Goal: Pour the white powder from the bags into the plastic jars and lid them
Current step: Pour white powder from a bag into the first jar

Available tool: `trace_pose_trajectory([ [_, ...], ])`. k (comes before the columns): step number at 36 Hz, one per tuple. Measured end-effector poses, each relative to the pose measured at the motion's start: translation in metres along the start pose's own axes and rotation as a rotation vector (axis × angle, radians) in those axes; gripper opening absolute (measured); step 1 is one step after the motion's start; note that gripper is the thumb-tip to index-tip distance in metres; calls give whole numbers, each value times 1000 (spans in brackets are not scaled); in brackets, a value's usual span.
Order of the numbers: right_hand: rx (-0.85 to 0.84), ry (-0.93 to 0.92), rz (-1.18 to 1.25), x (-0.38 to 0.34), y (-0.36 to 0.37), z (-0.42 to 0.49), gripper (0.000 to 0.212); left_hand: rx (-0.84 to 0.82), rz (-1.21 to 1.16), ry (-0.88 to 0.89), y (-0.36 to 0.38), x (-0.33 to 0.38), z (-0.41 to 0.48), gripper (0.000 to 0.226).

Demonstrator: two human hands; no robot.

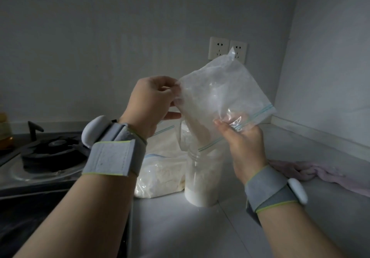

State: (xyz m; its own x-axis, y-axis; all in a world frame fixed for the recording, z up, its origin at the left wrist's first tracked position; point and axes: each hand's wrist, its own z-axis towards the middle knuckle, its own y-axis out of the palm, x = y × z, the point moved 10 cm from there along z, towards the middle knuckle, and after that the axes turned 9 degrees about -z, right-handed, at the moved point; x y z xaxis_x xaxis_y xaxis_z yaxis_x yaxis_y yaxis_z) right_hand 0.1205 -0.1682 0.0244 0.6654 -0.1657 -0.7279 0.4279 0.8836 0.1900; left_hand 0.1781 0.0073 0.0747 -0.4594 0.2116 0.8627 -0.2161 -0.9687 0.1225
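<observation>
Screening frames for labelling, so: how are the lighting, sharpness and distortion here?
Head view: dim overall; bright patch on the grey countertop around the clear plastic jar of white powder; glare on the clear zip-top plastic bag; black gas burner in shadow; wide-angle bending at the edges.

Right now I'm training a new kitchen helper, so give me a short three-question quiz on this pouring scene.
1. True or false: the jar has its lid on.
2. What lies on the counter to the right of the jar? A) a cloth B) a spoon C) a funnel
3. How many hands hold the tipped bag?

Key: 1 false, the bag's mouth sits in the open neck. 2 A. 3 two: the left hand pinches the raised end, the right hand grips the zip end.
</observation>
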Motion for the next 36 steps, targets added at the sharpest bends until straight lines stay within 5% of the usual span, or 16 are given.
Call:
trace_pose_trajectory([
  [21,-17,-10,106,-1,3,-2,21,-56,4,58,2,7,-1,8],
  [32,4,15,122,8,1,1,20,29,11,38,-12,4,1,6],
  [36,13,18,119,9,0,1,23,97,133,165,-18,16,2,16],
])
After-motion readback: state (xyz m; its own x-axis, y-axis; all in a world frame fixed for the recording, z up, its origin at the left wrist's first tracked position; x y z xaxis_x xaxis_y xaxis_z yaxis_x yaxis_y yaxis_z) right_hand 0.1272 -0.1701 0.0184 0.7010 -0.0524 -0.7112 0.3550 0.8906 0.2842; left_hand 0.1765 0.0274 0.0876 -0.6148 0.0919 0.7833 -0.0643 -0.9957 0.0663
